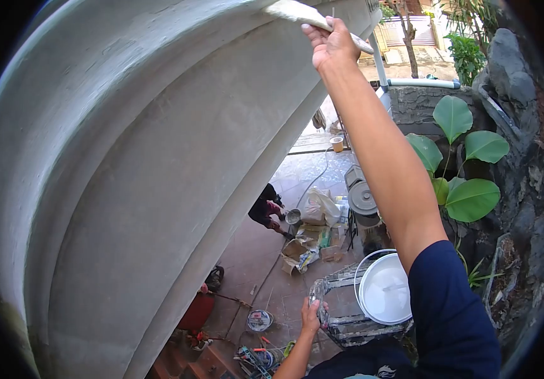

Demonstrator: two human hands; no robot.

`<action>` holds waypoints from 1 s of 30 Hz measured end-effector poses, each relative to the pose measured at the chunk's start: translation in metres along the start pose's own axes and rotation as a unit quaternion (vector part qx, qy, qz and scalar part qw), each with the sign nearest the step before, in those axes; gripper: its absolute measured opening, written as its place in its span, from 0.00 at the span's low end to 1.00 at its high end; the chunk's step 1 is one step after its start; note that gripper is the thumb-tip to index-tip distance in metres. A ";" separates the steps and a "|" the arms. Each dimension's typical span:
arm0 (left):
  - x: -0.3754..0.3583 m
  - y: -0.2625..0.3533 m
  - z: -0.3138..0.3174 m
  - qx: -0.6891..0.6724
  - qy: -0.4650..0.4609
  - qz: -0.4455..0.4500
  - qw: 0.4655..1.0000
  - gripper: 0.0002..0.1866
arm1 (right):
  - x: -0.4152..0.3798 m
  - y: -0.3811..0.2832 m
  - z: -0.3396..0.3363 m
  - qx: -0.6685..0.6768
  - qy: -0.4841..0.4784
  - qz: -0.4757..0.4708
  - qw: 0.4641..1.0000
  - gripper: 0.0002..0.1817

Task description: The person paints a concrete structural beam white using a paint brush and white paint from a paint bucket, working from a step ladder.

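Observation:
At the top, my right hand [335, 43] is raised with its fingers closed around a pale, paint-caked paintbrush [300, 14]. The brush's head meets the curved grey moulding [177, 38] of the concrete structure. Low in the view, my left hand [310, 316] grips the edge of a paint-spattered ladder [341, 330]. On the ladder's top, just right of that hand, stands a white bucket [382, 294] with a wire handle and whitish liquid inside.
Far below on the tiled floor, a person [264, 207] in dark clothes bends near sacks and cardboard [303, 249]. A paint pail [260, 320] and tools lie beneath the ladder. Large-leaved plants [472, 199] and a rough rock wall [518, 208] close in on the right.

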State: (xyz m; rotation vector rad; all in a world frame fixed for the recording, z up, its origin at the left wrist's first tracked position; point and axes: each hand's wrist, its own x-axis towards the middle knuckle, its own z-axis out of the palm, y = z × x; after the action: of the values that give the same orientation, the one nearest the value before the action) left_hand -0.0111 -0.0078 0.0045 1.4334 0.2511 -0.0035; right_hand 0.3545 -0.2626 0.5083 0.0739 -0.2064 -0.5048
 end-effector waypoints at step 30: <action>-0.001 0.002 0.000 -0.002 -0.007 0.002 1.000 0.21 | -0.039 0.012 -0.006 0.047 -0.007 0.115 0.992 0.19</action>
State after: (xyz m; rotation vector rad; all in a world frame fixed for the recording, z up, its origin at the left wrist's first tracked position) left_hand -0.0117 -0.0077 0.0069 1.4303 0.2372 -0.0107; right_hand 0.3275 -0.2332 0.4973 0.1369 -0.2499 -0.2660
